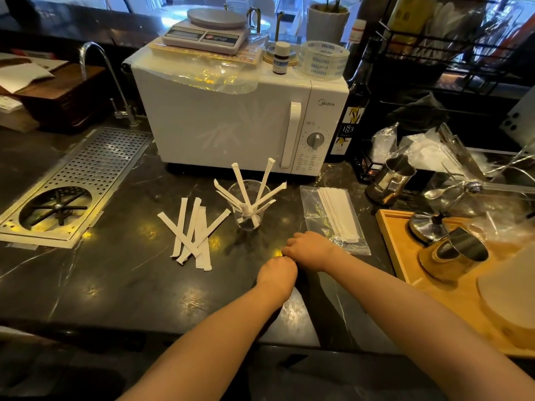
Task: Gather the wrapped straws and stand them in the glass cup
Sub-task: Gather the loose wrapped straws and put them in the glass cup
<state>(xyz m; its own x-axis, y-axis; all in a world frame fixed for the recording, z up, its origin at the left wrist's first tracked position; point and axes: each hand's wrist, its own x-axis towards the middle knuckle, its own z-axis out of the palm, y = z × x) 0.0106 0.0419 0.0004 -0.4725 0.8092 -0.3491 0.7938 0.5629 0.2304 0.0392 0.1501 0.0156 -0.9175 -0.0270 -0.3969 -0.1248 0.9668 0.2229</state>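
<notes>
A clear glass cup [249, 221] stands on the dark counter in front of the microwave, with several white wrapped straws [240, 182] fanned out of it. A loose pile of wrapped straws [193, 233] lies flat on the counter left of the cup. A clear plastic bag [333, 218] with more wrapped straws lies right of the cup. My left hand [277, 272] rests as a fist on the counter below the cup, holding nothing visible. My right hand [311, 248] is curled shut beside it, next to the bag's near corner, fingers tucked under.
A white microwave [240, 120] with a scale on top stands behind the cup. A perforated metal drain grate [86, 175] and a tap are at left. A wooden tray [405, 256] with steel pitchers sits at right, and another steel pitcher [389, 180] behind it.
</notes>
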